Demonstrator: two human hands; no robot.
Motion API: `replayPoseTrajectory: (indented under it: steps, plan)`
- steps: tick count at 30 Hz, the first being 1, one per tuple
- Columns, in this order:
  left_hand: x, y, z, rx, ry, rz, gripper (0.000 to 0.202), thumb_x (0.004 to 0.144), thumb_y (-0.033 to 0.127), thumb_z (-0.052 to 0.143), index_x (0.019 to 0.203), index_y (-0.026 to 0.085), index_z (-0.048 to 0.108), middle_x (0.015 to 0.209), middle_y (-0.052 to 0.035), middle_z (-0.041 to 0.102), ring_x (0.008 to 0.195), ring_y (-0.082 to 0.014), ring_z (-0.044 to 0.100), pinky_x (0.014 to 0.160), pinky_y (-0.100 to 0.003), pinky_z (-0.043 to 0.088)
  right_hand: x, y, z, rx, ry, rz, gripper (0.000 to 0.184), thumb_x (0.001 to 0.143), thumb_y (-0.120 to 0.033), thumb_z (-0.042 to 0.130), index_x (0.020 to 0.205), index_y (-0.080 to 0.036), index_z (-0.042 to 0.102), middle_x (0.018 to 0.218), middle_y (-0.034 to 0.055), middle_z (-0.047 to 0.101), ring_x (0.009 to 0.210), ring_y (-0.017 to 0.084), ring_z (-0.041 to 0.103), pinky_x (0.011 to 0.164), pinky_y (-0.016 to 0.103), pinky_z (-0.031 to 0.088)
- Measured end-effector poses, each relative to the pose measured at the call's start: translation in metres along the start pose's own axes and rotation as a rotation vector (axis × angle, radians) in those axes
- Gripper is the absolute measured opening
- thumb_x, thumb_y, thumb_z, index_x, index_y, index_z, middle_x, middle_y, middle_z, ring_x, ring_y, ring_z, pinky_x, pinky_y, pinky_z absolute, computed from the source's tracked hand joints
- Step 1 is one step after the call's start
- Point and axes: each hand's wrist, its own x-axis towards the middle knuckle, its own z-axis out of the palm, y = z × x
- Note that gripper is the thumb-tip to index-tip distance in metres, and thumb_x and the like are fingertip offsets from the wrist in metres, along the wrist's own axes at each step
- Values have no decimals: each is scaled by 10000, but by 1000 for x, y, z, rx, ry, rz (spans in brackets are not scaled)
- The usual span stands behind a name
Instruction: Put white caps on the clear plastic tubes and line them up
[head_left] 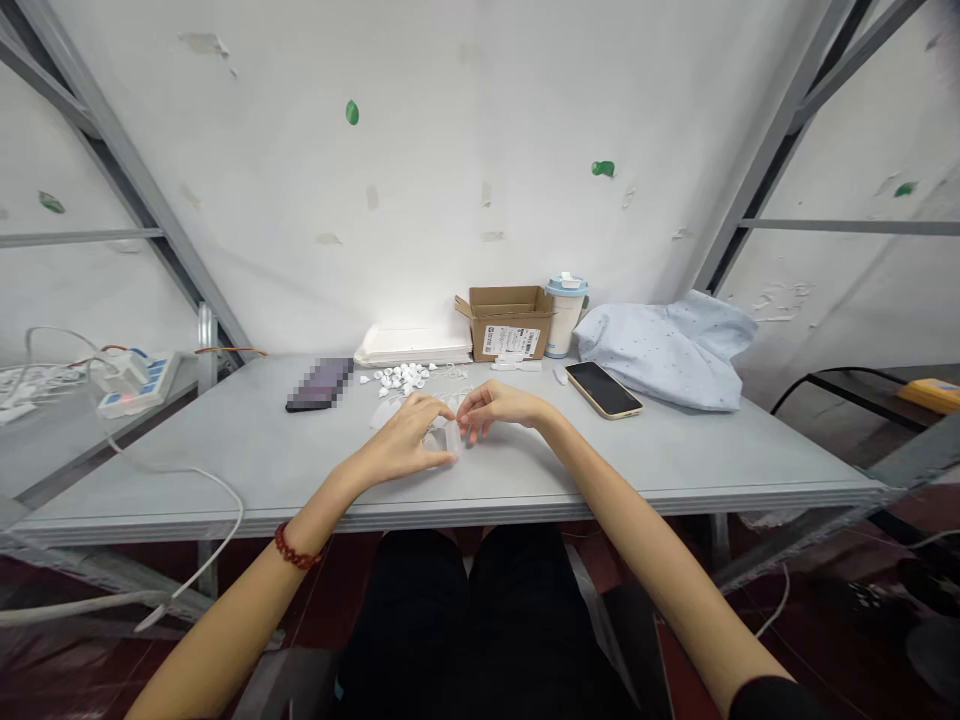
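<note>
My left hand [409, 438] and my right hand [495, 405] meet over the middle of the grey table [262, 450]. Both have their fingers pinched on a small clear plastic bag [452, 435] held between them just above the tabletop. Behind my hands lies a pile of several small white parts [401, 377] with thin white cords. More clear bags [386, 412] lie flat beside my left hand. A red bead bracelet [295, 550] is on my left wrist.
A dark phone [319, 386] lies at the left, a phone with a gold case [604, 389] at the right. At the back stand a white tray [412, 345], an open cardboard box [510, 322], a lidded cup [565, 315] and a pale blue cloth [667, 350]. A power strip [135, 385] sits far left.
</note>
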Motion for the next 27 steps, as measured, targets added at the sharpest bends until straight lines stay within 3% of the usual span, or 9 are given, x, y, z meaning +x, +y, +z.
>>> replayPoseTrajectory:
  steps: [6,14,27]
  plan:
    - [-9,-4,2,-14,-92,-4,391,725,454,672,1036,235,579,1084,-58,592,1108,-274,436,894,-396,432,2,4,1,-60,-130,48,184,738,-249,637,848,-105,664,809,70,709,637,129,670,531,199,475]
    - [-11,-6,-1,6,-153,-75,430,743,494,644,1075,231,569,1113,-61,573,1129,-274,430,875,-378,441,8,8,6,-93,-104,87,231,706,-240,659,887,-98,659,772,59,707,571,103,636,445,174,409]
    - [-11,-8,-1,34,-169,-66,403,771,480,609,1076,223,556,1115,-58,579,1141,-271,419,903,-378,427,18,18,6,-168,-95,63,216,725,-238,650,890,-100,666,707,29,678,464,54,548,364,157,293]
